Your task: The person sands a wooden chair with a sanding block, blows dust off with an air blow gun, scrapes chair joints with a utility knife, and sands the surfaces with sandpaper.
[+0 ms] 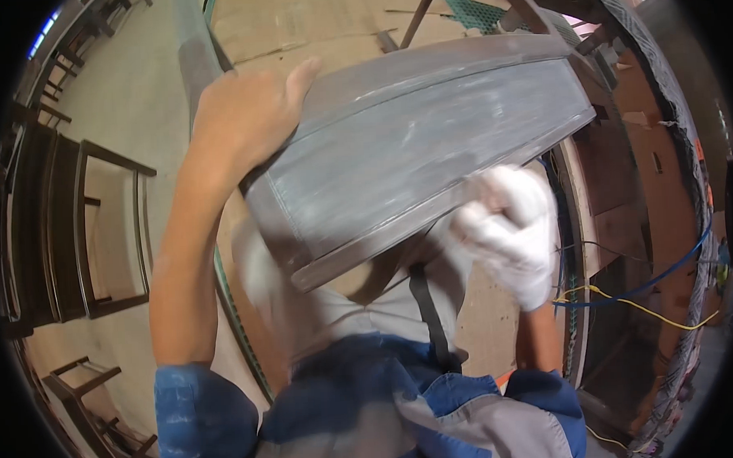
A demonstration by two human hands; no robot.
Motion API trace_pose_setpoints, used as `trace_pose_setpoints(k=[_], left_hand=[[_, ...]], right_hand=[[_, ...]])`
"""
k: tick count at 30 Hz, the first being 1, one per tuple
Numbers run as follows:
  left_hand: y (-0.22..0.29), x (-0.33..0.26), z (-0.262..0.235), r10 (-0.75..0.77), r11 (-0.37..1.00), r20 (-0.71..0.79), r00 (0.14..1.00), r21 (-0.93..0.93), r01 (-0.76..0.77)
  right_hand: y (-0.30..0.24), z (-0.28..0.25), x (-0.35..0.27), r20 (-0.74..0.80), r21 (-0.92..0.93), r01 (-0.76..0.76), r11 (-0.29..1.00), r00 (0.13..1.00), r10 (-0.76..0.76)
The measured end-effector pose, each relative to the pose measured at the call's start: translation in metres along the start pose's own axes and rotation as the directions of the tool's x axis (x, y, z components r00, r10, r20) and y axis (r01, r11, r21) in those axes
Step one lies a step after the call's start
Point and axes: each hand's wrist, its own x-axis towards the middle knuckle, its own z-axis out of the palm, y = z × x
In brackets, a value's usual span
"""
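Observation:
A long, curved, dark grey wooden panel [428,154] with pale dusty streaks runs across the middle of the view, tilted up toward the right. My bare left hand [245,112] grips its upper left end, thumb along the top edge. My right hand [508,228], in a white glove and blurred, presses against the panel's lower edge near its middle. What the gloved fingers hold against the wood is hidden. Below the panel are my grey apron and blue sleeves.
Several dark wooden chair frames [76,231] stand on the pale floor at the left. Flattened cardboard [311,25] covers the surface beyond the panel. Blue and yellow cables [635,296] hang at the right by brown wooden pieces [614,164].

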Motion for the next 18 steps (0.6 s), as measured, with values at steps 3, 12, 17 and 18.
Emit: trace_pose_setpoints(k=[3,12,17,18], left_hand=[[0.006,-0.005,0.000,-0.078,0.995,-0.008,0.997,0.065,0.079],[0.010,0.001,-0.005,-0.072,0.995,-0.010,0.997,0.068,0.073],[0.050,0.017,-0.004,-0.110,0.992,0.071,0.991,-0.048,0.113],[0.049,0.019,0.002,-0.085,0.991,0.056,0.995,-0.100,0.090]], right_hand=[[-0.067,0.039,0.023,0.236,0.153,0.033,0.988,0.969,-0.069],[0.131,-0.077,-0.027,-0.287,-0.266,0.053,0.962,0.949,-0.132],[0.011,-0.014,0.010,0.022,0.023,0.252,0.967,0.967,-0.253],[0.033,-0.027,0.009,-0.007,-0.041,0.273,0.961,0.962,-0.273]])
